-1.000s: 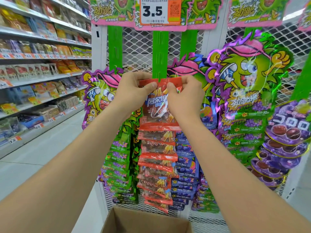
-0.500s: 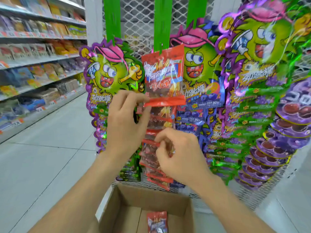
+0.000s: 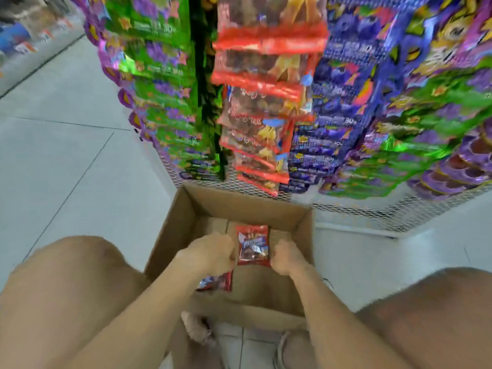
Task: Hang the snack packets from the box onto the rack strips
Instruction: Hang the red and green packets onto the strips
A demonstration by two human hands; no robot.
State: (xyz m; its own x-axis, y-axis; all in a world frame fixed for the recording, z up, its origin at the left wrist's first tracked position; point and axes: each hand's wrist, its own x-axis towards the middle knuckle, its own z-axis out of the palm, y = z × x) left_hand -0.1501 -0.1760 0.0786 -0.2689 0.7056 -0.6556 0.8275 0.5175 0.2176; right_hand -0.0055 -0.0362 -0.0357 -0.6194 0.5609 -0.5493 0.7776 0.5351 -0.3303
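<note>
An open cardboard box point(image 3: 183, 217) stands on the floor below the rack. A red snack packet point(image 3: 253, 246) lies face up inside it. My left hand point(image 3: 210, 253) is down in the box, its curled fingers over the packet's left edge. My right hand point(image 3: 286, 258) is curled at the packet's lower right corner; blur hides whether it grips. A second red packet point(image 3: 217, 282) shows under my left wrist. Above the box, a column of red packets point(image 3: 266, 83) hangs on a rack strip.
Green packets point(image 3: 159, 83) hang left of the red column, blue and purple ones point(image 3: 346, 89) to its right, all against a white mesh rack point(image 3: 372, 211). My bare knees flank the box. Grey tiled floor point(image 3: 66, 155) spreads to the left.
Both hands have left the hanging red packets and dropped into the box. The view has tilted down and I am now crouched over the box.
</note>
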